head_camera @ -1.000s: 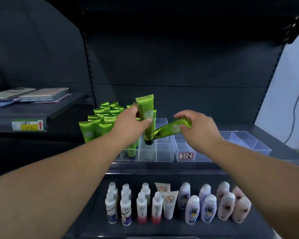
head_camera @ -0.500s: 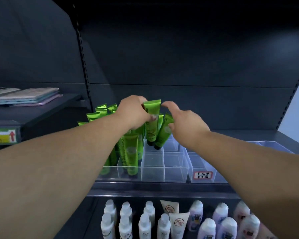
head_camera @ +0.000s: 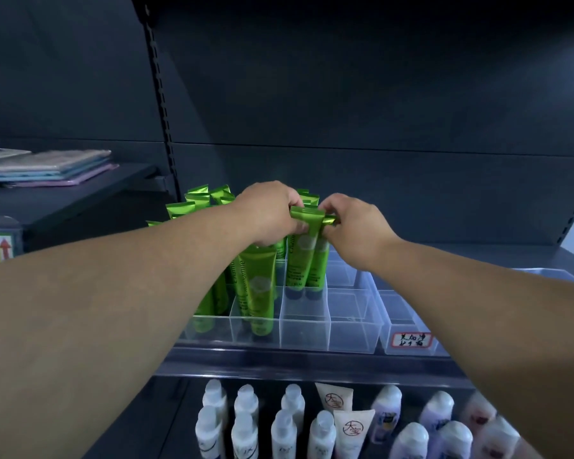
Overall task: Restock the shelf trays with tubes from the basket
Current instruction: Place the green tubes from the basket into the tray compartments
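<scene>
Two green tubes stand cap-down side by side in a middle compartment of the clear divided tray on the shelf. My left hand pinches the flat top of the left tube. My right hand pinches the top of the right tube. Several more green tubes stand upright in the tray's left compartments. The basket is out of view.
A second clear tray with a red-bordered handwritten label sits to the right, and its compartments look empty. White and pastel bottles fill the shelf below. Flat packets lie on the left shelf. Dark back panel behind.
Both hands moved forward and lowered the tubes upright into the tray. The right tube swung from lying sideways to standing beside the left one.
</scene>
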The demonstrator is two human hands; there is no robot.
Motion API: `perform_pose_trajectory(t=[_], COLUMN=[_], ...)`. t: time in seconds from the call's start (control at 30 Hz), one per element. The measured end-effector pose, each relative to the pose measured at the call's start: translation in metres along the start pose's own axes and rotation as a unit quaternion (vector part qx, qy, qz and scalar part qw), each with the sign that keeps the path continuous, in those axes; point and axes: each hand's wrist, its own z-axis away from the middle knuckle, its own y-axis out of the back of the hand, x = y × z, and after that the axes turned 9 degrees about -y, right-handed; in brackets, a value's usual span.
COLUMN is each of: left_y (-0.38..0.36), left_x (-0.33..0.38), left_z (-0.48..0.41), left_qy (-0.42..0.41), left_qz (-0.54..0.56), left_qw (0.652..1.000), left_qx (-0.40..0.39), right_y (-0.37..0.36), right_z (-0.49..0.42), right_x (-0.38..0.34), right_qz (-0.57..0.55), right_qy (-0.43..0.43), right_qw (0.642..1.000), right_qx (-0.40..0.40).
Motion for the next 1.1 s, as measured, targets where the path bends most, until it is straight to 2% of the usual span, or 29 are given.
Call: perform_pose_trajectory(t=[0.13, 0.37, 0.77, 0.87, 0.97, 1.1], left_y=[-0.006, -0.007, 0.002, 0.010, 0.019, 0.026], left_x=[-0.004, -0.003, -0.013, -0.022, -0.037, -0.049], left_z=[0.000, -0.004, 0.002, 0.008, 0.013, 0.016], left_qy=[0.009, 0.012, 0.030, 0.042, 0.069, 0.082], left_qz=[-0.035, 0.026, 0.074, 0.052, 0.010, -0.014], left_qw=[0.999, 1.000, 0.997, 0.998, 0.998, 0.996], left_qx=[-0.017, 0.000, -0.018, -0.006, 0.003, 0.006], right_y=[-0.007, -0.010, -0.001, 0.001, 0.000, -0.002], right_z=[0.001, 0.006, 0.021, 0.027, 0.032, 0.034], right_x=[0.004, 0.008, 0.014, 0.019, 0.024, 0.014], right_qz=[0.002, -0.059, -0.076, -0.054, -0.060, -0.059], right_qy=[-0.002, -0.024, -0.009, -0.013, -0.004, 0.064], right_qw=[1.000, 0.998, 0.997, 0.998, 0.994, 0.988], right_qx=[-0.021, -0.001, 0.005, 0.029, 0.089, 0.129])
